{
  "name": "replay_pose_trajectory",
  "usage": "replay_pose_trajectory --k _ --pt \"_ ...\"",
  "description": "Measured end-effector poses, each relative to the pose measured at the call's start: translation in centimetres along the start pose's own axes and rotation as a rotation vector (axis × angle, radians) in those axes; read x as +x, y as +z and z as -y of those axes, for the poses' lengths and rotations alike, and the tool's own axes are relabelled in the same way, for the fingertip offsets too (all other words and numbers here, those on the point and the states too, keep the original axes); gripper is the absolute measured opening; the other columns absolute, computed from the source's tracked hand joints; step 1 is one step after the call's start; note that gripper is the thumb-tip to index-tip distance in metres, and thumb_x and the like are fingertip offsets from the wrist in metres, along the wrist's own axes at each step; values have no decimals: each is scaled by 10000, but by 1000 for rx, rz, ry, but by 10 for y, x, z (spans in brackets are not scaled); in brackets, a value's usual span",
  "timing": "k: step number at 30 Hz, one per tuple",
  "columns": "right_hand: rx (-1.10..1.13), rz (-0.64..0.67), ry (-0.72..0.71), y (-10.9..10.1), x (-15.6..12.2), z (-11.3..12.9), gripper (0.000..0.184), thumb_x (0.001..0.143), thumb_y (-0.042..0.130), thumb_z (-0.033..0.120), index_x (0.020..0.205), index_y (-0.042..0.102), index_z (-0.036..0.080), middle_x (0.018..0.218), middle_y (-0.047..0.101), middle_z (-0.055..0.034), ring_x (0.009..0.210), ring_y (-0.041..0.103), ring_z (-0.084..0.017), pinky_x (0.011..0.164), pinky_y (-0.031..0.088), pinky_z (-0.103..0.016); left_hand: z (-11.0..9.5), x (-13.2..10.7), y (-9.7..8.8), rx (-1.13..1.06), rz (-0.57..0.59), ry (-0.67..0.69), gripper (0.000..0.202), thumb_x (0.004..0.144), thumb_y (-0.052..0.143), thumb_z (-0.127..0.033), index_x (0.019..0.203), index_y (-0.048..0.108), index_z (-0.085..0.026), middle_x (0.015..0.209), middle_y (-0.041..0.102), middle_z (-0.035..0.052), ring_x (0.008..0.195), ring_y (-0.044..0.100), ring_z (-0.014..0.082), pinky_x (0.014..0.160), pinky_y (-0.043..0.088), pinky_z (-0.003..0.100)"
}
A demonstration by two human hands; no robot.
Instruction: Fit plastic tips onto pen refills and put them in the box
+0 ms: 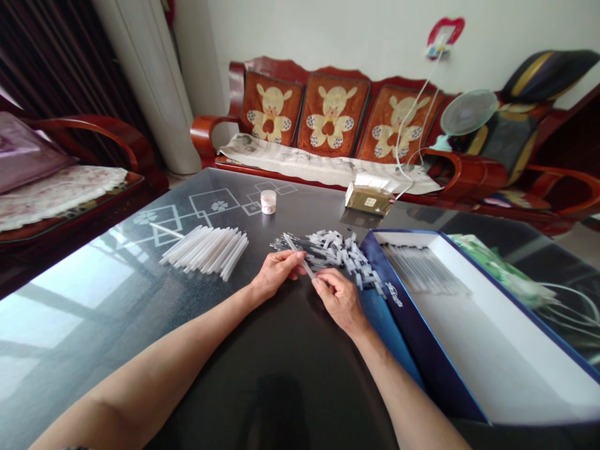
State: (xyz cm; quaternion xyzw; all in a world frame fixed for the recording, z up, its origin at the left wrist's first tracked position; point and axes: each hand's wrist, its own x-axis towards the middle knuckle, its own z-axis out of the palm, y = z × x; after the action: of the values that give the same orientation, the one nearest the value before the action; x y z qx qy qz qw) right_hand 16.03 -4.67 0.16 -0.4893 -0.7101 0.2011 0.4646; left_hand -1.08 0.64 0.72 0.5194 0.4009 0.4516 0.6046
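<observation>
My left hand (pixel 275 272) and my right hand (pixel 338 299) meet over the dark glass table (pixel 262 337), both pinching one slim whitish pen barrel (pixel 307 269). It slants, its upper end pointing away and to the left. Just behind my hands lie thin dark-tipped refills (pixel 280 244) and a heap of small white and black pen caps (pixel 344 250). Left of my left hand is a pile of whitish pen barrels (pixel 206 250), side by side. To my right, a blue box (pixel 417 337) with a white inside holds a row of clear pens (pixel 422 269) with dark ends.
A small white jar (pixel 268 202) and a tissue box (pixel 370 197) stand towards the table's far side. A green plastic bag (pixel 501 262) lies beyond the blue box. One loose barrel (pixel 167 230) lies behind the pile. A wooden sofa (pixel 210 128) stands behind the table.
</observation>
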Motion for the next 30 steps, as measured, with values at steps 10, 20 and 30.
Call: replay_pose_trajectory --k 10,20,30 --pt "-196 -65 -83 0 -4 3 194 904 490 238 945 676 205 950 668 -62 888 641 -169 832 510 -291 -6 2 -3 -23 54 35 428 815 523 -300 1217 548 -155 747 618 -4 493 511 75 472 430 203" --pt "-586 -377 29 -39 1 -40 252 817 459 148 953 669 184 927 628 -100 834 594 -217 783 487 -349 1 -4 -11 1255 -23 673 359 973 377 -336 1237 576 -195 825 657 53 755 632 142 629 467 195" --pt "-897 -221 68 -34 -8 -38 122 804 533 177 809 652 202 851 567 -89 755 468 -208 721 401 -355 3 -3 -12 1300 47 677 314 961 375 -284 1161 590 -172 857 634 54 766 630 149 644 494 214"
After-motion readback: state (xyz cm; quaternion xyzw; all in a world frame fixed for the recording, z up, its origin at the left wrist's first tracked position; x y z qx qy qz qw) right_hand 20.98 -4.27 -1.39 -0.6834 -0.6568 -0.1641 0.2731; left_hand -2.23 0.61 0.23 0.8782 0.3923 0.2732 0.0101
